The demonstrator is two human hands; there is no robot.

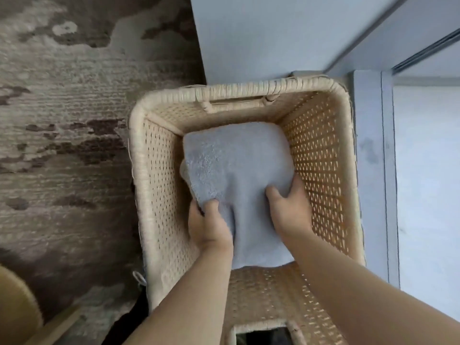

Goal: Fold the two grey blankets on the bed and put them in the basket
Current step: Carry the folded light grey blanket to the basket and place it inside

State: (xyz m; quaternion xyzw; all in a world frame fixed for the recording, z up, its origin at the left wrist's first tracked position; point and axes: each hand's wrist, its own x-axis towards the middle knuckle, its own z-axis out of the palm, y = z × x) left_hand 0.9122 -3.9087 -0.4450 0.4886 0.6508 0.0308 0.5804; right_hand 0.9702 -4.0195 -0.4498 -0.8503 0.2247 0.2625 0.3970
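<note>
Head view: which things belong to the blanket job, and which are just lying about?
Job: grey blanket; basket; left hand and right hand, both gripping the blanket inside the basket.
Lying about: patterned rug; tan object at lower left; pale wall.

Soft daylight, slight blur, wide-angle edge distortion

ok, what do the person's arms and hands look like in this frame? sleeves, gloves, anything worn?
The left hand and right hand are bare: no gloves, and no rings that show. The left forearm and right forearm are uncovered down to the frame edge, with no sleeve, watch or bracelet in view.
</note>
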